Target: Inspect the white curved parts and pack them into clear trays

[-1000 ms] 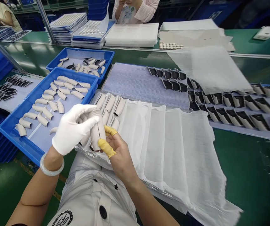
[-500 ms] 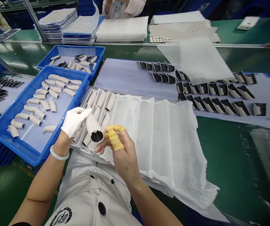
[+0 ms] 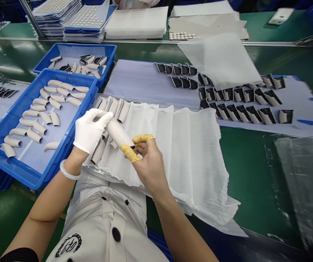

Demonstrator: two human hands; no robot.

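My left hand (image 3: 90,129), in a white glove, grips the upper end of a cream, tube-like curved piece (image 3: 118,134). At the piece's lower, dark-edged end is my right hand (image 3: 147,156), its thumb and a finger wrapped in yellow and pinching the rim. The piece is tilted, low end toward the right. Under both hands lies a tray lined with white wrinkled sheet (image 3: 185,145); similar cream pieces (image 3: 123,111) stand in rows at its left side, partly hidden by my left hand.
Two blue trays (image 3: 73,136) with curved cream pieces are at the left. Dark-lined pieces (image 3: 267,115) lie in rows on a blue-white sheet (image 3: 151,83) behind. Stacked sheets (image 3: 136,23) stand at the back, near a person's sleeves. Clear plastic (image 3: 306,182) lies right.
The held piece has turned, so its dark opening no longer faces me. My right fingers have closed on its lower end. The whole view has shifted slightly.
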